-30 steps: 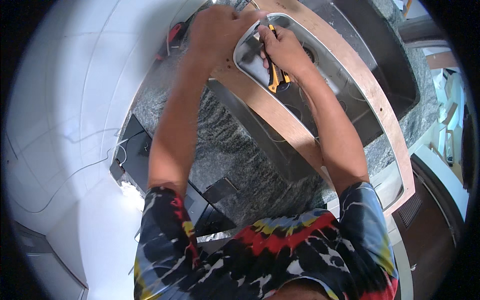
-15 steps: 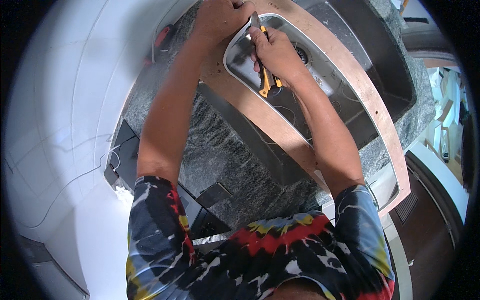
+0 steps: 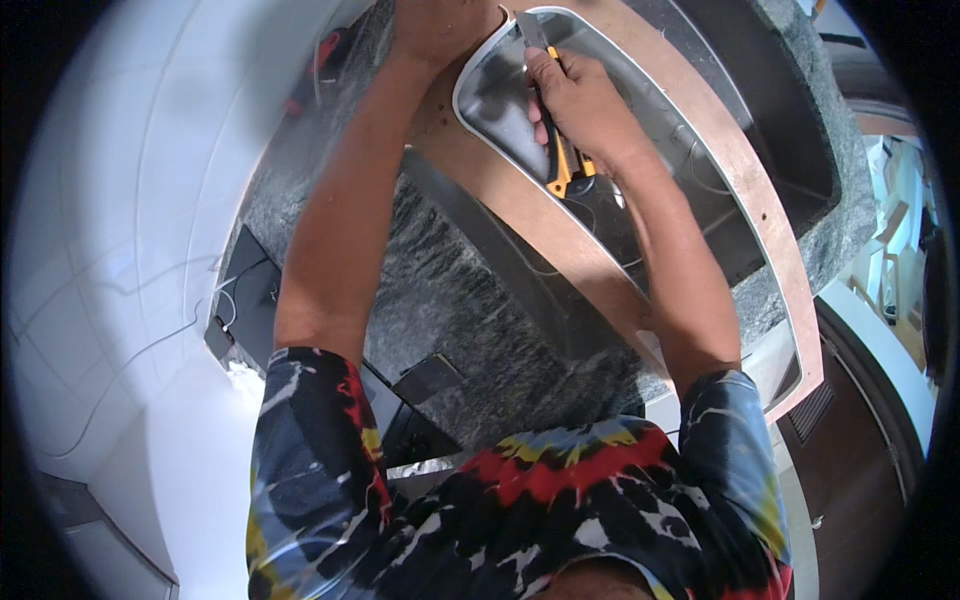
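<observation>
My right hand is wrapped round a yellow-and-black utility knife, its blade extended and pointing away from me. The blade tip is close to the white edging strip that lines the inner opening of a curved brown wooden frame. My left hand is at the top edge of the view, at the frame's far end beside the strip. It looks closed, but its fingertips are cut off, so what it grips is hidden. The frame lies across the sink.
Beneath the frame is a dark metal sink, set in a grey stone counter. A red-and-black tool lies by the white wall at left. Nearer me are a dark flat device and a thin white cable.
My right hand and the knife have moved slightly right. My left hand has shifted up and right, partly out of view. The frame's far end appears slightly higher in the view.
</observation>
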The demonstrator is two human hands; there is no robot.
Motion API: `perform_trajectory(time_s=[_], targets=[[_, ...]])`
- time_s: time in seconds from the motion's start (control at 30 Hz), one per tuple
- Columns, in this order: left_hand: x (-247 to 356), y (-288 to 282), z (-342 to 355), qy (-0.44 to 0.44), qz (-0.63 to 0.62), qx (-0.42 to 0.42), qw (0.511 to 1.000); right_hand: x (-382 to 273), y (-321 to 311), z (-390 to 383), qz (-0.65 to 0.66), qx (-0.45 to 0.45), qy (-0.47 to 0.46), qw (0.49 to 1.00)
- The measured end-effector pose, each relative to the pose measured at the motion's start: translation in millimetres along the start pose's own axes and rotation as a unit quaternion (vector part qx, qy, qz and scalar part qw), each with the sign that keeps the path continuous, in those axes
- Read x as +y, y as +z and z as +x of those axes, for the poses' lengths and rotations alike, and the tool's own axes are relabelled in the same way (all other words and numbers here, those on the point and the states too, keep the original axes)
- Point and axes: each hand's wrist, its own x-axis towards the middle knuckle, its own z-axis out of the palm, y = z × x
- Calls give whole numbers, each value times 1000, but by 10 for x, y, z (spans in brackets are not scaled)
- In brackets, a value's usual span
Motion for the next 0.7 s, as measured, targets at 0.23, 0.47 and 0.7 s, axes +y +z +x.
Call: perform_trajectory(time_s=[0.23,0.47,0.7], targets=[[-31,48,-20,-110,-41,-10,993,-58,78,-77,-9,9,35,999],[-44,70,-15,-120,-49,11,992,-140,50,-47,-45,-8,26,999],[-42,32,34,-65,-73,-28,995,-131,59,162,-81,-24,-1,996]])
